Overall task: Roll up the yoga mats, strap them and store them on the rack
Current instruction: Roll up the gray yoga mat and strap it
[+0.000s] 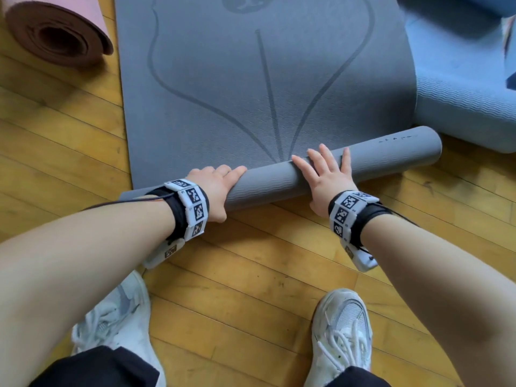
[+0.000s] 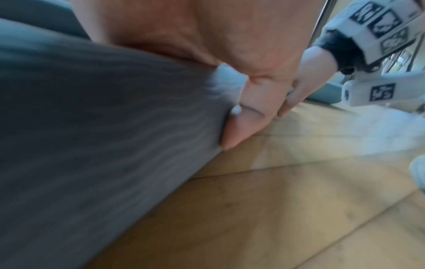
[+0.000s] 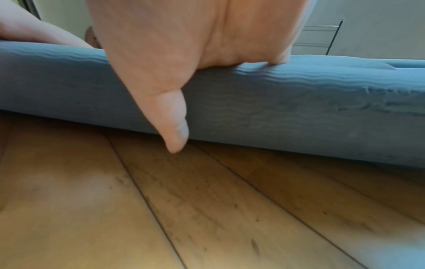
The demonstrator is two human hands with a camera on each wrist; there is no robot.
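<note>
Rolling gray yoga mat [image 1: 251, 88] lies on the wooden floor [image 1: 69, 135], near end coiled into a tube [image 1: 335, 166] running left-right, slightly slanted, far part flat w/ printed line pattern. Left hand [image 1: 216, 188] sits on the tube's left part: fingers draped over the top, thumb down the near side, so the grip curls round the roll; left wrist view confirms thumb [image 2: 241, 123] pressed vs. the gray surface. Right hand [image 1: 325, 177] rests approx mid-tube, fingers straight and spread across the top, pointing away from the person; grip wide, flat, pressing rather than clasping. Right wrist view shows its thumb [image 3: 170, 116] hanging down the roll's near face, tip close to the floor. Rolled pink mat [image 1: 55, 32] w/ brown inner side lies on the floor at upper left, apart from the gray one. Light blue mat [image 1: 463, 88], folded or loosely bunched, sits at right, just beside the gray mat's edge. White sneakers [image 1: 343, 336] below.
</note>
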